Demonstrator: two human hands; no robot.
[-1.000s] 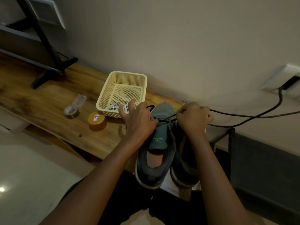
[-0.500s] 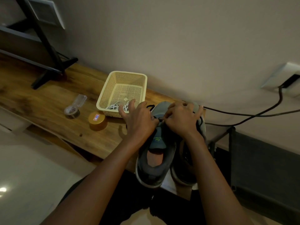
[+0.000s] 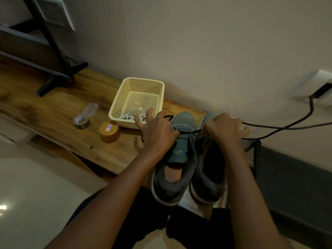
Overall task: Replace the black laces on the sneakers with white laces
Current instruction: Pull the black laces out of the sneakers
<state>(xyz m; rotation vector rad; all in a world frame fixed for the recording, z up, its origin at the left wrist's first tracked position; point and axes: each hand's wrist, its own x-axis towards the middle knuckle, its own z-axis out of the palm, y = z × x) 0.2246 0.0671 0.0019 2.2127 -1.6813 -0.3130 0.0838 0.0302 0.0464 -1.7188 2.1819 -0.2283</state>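
Note:
Two grey sneakers stand side by side on the wooden shelf's right end, the left sneaker (image 3: 177,166) and the right sneaker (image 3: 209,169). A black lace (image 3: 188,131) stretches across the left sneaker's tongue between my hands. My left hand (image 3: 158,133) rests on the left sneaker's upper and pinches the lace at its inner side, other fingers spread. My right hand (image 3: 224,129) is fisted around the lace's other end above the right sneaker's toe. White laces (image 3: 133,116) lie coiled in the cream basket (image 3: 124,97).
A gold round lid (image 3: 109,131) and a clear plastic tape dispenser (image 3: 84,116) sit on the wooden shelf (image 3: 53,108) left of the basket. A black stand (image 3: 53,56) is at the far left. Black cables (image 3: 287,126) run along the wall to a socket.
My right hand, which was at the left sneaker's eyelets half a second ago, has pulled away to the right, drawing the black lace taut. The left hand stays put.

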